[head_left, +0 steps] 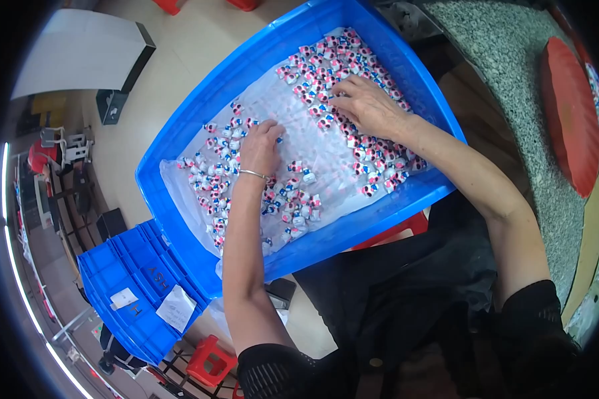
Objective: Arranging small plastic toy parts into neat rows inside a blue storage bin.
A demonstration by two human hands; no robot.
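Figurines (pixel 299 179) in tray (pixel 180 143), crates (pixel 136 279) left

Small white figurines (pixel 299 199) with pink and blue markings lie scattered on a clear plastic liner (pixel 293 110) inside the blue crate (pixel 199 100), clustered toward its far and near corners.

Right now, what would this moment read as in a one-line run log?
left hand fingers down among small figurines | right hand resting on figurines | blue tray with clear liner on lap

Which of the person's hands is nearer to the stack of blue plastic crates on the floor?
Left. The left hand lies above-right of the stack of blue plastic crates; the right hand is farther right.
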